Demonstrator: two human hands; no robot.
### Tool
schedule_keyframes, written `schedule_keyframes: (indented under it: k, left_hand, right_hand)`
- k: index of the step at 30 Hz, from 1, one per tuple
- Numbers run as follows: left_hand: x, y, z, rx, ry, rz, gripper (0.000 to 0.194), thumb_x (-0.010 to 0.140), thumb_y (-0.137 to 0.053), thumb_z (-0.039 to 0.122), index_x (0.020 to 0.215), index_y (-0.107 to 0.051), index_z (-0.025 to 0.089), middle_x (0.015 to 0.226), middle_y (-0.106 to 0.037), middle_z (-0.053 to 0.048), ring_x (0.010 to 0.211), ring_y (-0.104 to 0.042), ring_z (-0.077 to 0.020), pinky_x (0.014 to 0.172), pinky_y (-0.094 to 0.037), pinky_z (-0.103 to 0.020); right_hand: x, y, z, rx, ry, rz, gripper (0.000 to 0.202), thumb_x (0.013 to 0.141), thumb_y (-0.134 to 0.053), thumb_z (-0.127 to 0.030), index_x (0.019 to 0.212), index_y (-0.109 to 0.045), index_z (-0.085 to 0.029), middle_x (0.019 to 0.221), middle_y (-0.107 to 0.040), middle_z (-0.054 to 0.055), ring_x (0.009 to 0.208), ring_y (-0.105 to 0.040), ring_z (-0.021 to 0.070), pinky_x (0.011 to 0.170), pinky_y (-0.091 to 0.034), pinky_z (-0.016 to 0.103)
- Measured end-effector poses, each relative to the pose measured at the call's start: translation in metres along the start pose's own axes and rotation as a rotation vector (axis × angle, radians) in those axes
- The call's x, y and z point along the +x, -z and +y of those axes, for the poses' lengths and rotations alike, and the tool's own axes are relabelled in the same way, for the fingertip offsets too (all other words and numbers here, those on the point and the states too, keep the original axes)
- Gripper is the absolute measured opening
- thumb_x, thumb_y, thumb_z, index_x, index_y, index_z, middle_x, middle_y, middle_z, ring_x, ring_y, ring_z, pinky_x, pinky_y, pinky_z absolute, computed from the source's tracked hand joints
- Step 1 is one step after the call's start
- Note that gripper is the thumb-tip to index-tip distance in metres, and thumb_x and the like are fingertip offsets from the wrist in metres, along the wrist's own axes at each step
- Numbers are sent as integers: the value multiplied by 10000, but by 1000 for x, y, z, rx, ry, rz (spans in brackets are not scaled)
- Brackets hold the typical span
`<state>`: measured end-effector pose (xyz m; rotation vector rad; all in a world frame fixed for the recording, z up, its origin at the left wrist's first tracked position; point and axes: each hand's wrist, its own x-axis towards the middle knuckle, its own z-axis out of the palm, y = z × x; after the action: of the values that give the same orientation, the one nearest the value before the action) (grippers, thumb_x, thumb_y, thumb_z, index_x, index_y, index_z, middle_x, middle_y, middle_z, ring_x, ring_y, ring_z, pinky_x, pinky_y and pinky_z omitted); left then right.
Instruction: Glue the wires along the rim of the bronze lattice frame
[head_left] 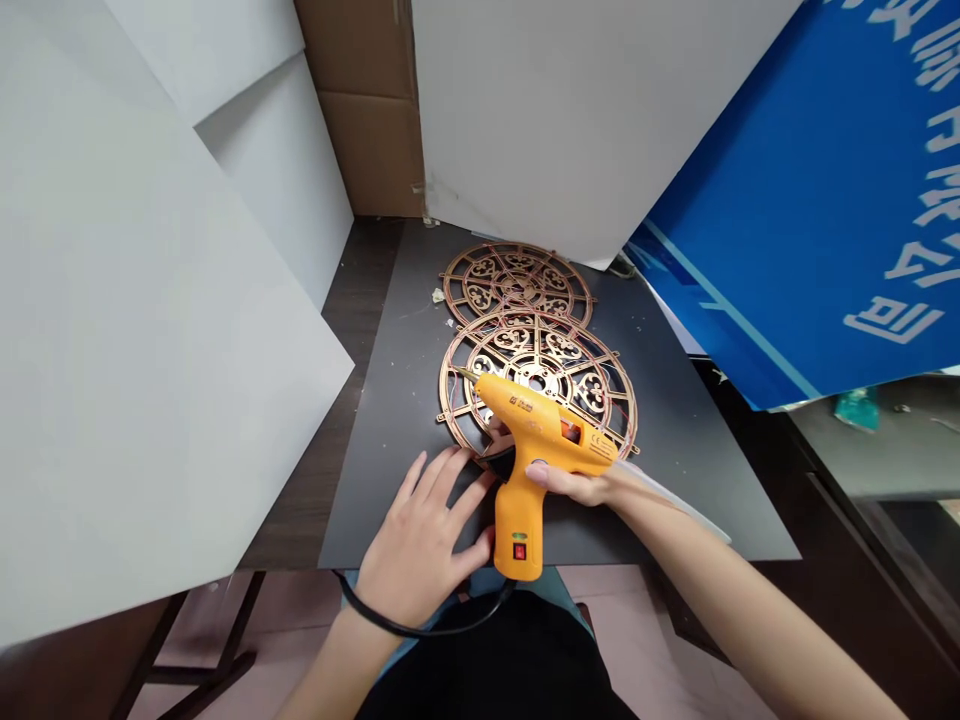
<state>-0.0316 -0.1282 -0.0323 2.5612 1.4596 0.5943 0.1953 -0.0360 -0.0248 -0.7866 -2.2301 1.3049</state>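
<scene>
My right hand (570,482) grips a yellow hot glue gun (519,510) by the upper part of its handle, thumb on the near side. The gun's metal nozzle (466,374) points left over the rim of the nearer openwork wooden disc (624,385), and a long pale glue stick (675,500) trails from its back. My left hand (420,530) lies with fingers spread by that disc's near edge; whether the fingertips touch the rim I cannot tell. Thin red wires run over the disc. Behind it lies a second, similar wooden disc (454,268), partly overlapped.
A dark grey board (379,440) covers the tabletop. White panels (150,330) stand on the left and at the back (562,110), beside brown cardboard (367,110). A blue printed panel (795,220) leans in from the right. The gun's black cord (420,632) loops across my left wrist.
</scene>
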Motion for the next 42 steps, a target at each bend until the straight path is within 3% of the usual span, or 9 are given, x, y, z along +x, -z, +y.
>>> schedule_keyframes:
  k: [7, 15, 26, 35, 42]
  left_hand:
    - [-1, -1, 0, -31, 29, -3, 403, 880, -583, 332, 1272, -548, 248, 1393, -510, -89, 1309, -473, -273, 1135, -366, -539]
    - [0, 2, 1, -56, 44, -19, 440, 883, -588, 337, 1312, -537, 254, 1402, -506, -89, 1313, -473, -272, 1138, -366, -536]
    - [0, 3, 1, -50, 46, -7, 386, 886, -574, 295, 1270, -565, 253, 1371, -525, -96, 1295, -491, -266, 1132, -378, -528]
    - [1, 3, 1, -35, 40, 15, 393, 883, -577, 300, 1271, -575, 244, 1364, -543, -95, 1284, -504, -271, 1125, -392, -517]
    - [-1, 3, 1, -61, 57, -7, 379, 879, -604, 336, 1246, -584, 248, 1382, -531, -82, 1304, -482, -273, 1136, -378, -527]
  right_hand:
    - [13, 7, 19, -21, 111, -132, 551, 909, -415, -614, 1197, -621, -191, 1026, -670, 89, 910, -643, 221, 853, -556, 370]
    - [17, 6, 15, -55, 185, -113, 486, 882, -440, -573, 1202, -647, -272, 1222, -621, 79, 1152, -570, 292, 1026, -454, 468]
    - [19, 5, 10, -66, 201, -55, 470, 881, -404, -580, 1106, -675, -269, 1152, -632, 91, 1132, -571, 317, 1028, -439, 508]
    - [19, 9, 6, -23, 194, -116, 444, 888, -416, -560, 1177, -640, -307, 1175, -641, 55, 1217, -542, 291, 1099, -398, 475]
    - [20, 9, 2, -66, 176, -198, 382, 878, -489, -447, 1203, -634, -307, 1148, -675, 56, 1102, -622, 253, 965, -528, 406]
